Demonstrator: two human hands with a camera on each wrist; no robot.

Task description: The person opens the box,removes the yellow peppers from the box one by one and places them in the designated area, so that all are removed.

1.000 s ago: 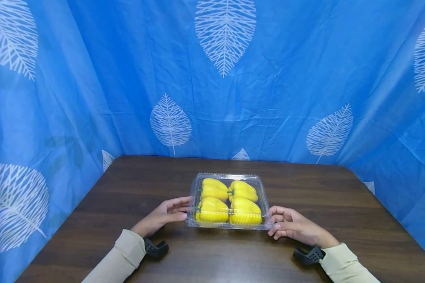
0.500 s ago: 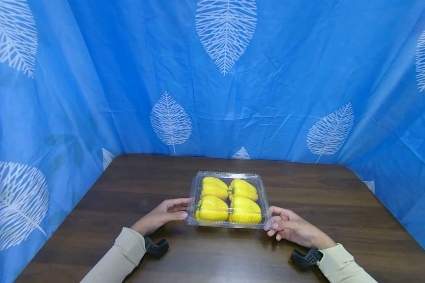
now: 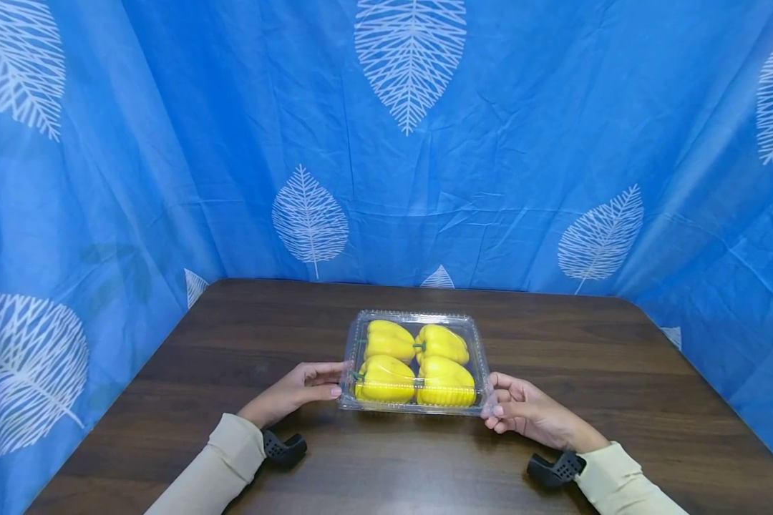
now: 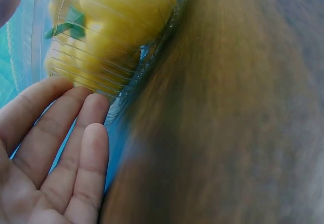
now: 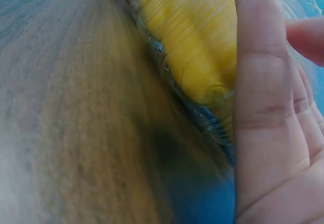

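A clear plastic clamshell container (image 3: 412, 410) with several yellow bell peppers (image 3: 389, 379) inside is near the middle of the wooden table. Its lid is down. My left hand (image 3: 296, 390) is at the container's left side; in the left wrist view its fingers (image 4: 76, 138) are nearly straight, their tips touching the ribbed wall. On the other side, my right hand (image 3: 537, 415) pinches the front right corner, thumb on the rim. A straight finger (image 5: 263, 72) covers part of the container in the right wrist view.
The dark wooden table (image 3: 386, 465) carries the container. A blue curtain (image 3: 515, 143) with white leaf prints hangs behind it and along both sides. Black straps (image 3: 285, 449) are on both wrists.
The right hand has shifted slightly left and its thumb has come onto the container's front right corner. The left hand has stayed at the left side. The container has hardly moved.
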